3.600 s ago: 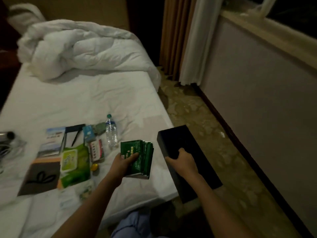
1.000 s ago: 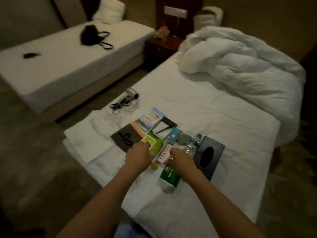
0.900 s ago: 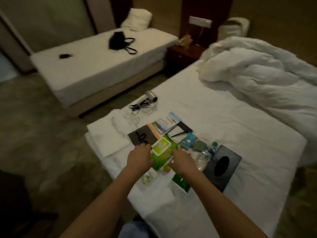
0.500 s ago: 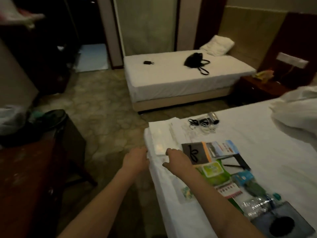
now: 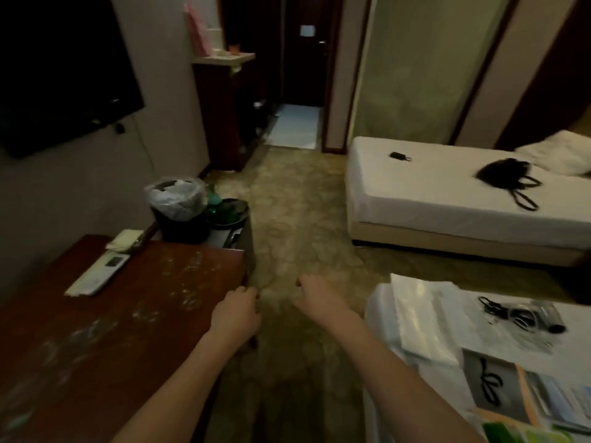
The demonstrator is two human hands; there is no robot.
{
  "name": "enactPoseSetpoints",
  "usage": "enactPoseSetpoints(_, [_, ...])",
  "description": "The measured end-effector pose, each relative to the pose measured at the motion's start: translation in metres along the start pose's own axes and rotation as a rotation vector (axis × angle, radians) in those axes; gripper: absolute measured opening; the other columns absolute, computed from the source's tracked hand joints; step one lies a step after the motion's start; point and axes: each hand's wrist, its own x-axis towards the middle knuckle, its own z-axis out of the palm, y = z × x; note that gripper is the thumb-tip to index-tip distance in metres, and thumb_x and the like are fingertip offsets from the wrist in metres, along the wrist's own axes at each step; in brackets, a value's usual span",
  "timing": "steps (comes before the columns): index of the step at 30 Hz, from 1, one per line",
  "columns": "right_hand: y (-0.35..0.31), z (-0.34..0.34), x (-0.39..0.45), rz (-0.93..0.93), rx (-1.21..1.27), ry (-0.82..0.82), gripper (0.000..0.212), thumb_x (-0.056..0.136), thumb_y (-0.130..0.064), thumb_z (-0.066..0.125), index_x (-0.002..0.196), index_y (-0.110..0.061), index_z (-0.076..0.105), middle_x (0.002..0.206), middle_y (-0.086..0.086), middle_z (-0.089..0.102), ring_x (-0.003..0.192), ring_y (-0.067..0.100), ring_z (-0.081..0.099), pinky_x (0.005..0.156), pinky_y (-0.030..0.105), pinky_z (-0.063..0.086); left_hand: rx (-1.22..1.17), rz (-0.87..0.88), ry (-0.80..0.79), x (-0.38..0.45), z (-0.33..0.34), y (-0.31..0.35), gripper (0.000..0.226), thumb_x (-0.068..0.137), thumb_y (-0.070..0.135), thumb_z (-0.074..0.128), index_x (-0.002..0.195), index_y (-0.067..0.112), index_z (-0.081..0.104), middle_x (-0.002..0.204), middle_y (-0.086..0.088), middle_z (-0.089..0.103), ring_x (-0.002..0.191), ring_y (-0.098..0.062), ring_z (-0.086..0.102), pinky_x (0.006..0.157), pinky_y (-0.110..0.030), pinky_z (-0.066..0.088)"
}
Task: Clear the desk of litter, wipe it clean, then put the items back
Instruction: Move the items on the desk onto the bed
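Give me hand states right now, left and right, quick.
Left hand: fingers loosely curled, holding nothing, at the desk edge.
Right hand: fingers loosely curled, holding nothing, over the floor.

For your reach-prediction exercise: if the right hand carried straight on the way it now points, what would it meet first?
Probably nothing close. The right hand hangs loosely curled over the carpet, pointing up the aisle between desk and far bed; the way looks free towards the doorway, though depth is unclear.
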Motion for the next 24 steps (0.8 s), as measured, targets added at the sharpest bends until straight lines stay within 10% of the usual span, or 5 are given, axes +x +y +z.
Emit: enactPoseSetpoints(24, [-0.174, 0.052, 0.291, -0.678, -0.164, -0.297, 0.025, 0.090, -0.031, 0.061, 0.108, -0.015, 0.052, 0.105, 0.003, 0.056, 0.096, 0.020, 0.055, 0.077, 0.032, 0.048, -0.142, -0.683, 0.091, 0.112, -0.033, -0.186, 0.040, 0.094, 0.030, 0.053, 0.131, 0.018, 0.045, 0.127, -0.004, 0.049, 0.118, -0.022, 0.046, 0.091, -0.033, 0.044])
